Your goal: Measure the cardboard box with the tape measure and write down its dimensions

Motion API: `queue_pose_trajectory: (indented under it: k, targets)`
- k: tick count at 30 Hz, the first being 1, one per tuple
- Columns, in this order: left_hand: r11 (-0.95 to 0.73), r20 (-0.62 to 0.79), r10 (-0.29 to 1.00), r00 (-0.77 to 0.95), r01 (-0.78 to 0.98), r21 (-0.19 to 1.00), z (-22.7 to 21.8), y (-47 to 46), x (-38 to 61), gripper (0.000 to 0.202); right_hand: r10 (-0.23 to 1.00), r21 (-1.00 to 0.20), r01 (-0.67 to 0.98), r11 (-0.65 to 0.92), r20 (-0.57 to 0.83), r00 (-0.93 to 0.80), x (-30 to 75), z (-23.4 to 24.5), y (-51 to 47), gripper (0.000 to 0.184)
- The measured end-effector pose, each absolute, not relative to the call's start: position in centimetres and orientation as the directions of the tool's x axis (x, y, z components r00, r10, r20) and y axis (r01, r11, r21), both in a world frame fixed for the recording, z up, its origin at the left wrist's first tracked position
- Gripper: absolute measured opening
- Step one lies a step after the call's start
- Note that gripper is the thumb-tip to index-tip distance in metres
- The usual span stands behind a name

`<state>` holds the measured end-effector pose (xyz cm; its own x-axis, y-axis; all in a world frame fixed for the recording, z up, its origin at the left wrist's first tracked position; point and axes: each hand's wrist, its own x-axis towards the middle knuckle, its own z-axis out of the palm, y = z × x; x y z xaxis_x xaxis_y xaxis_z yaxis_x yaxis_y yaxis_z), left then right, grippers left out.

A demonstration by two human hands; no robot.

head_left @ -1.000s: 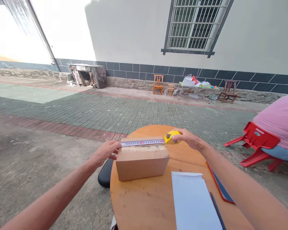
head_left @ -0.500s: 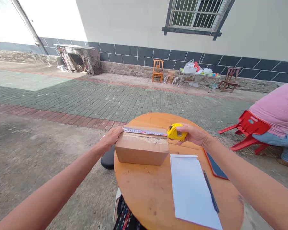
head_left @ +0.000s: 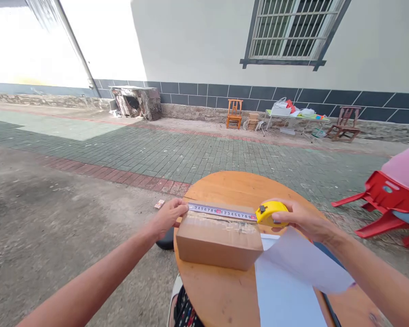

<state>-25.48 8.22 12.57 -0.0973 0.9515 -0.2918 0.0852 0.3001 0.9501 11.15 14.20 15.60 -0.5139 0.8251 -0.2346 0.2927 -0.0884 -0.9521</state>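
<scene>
My right hand (head_left: 301, 219) grips a yellow tape measure (head_left: 270, 212) just past the right end of a brown cardboard box (head_left: 218, 250). Its white blade (head_left: 231, 214) is drawn out along the box's top, the numbers facing up. At the box's left end my left hand (head_left: 170, 217) is closed on the tip of the blade, thumb and fingers pinching. White paper (head_left: 286, 295) lies right of the box, its top sheet (head_left: 303, 256) lifted and curling under my right forearm. A dark pen (head_left: 331, 309) is partly covered by that sheet.
The box and paper rest on a round wooden table (head_left: 207, 295). A dark blue tablet-like object (head_left: 328, 252) shows under my right arm. Further right, a person in pink (head_left: 407, 170) sits on a red chair (head_left: 385, 193). Chairs and a cluttered folding table (head_left: 295, 116) stand by the wall.
The view has tilted up and shifted left, so the table sits lower. The top sheet of paper has lifted and curled over the pen. Both hands still hold the tape along the box.
</scene>
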Motion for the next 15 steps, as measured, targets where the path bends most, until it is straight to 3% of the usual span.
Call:
queue_pose_trajectory:
  k: [15]
  targets:
    - [0.351, -0.351, 0.936, -0.008, 0.019, 0.936, 12.0, 8.9, -26.5, 0.034, 0.791, -0.944, 0.330, 0.012, -0.193, -0.580, 11.3, 16.2, 14.1, 0.051]
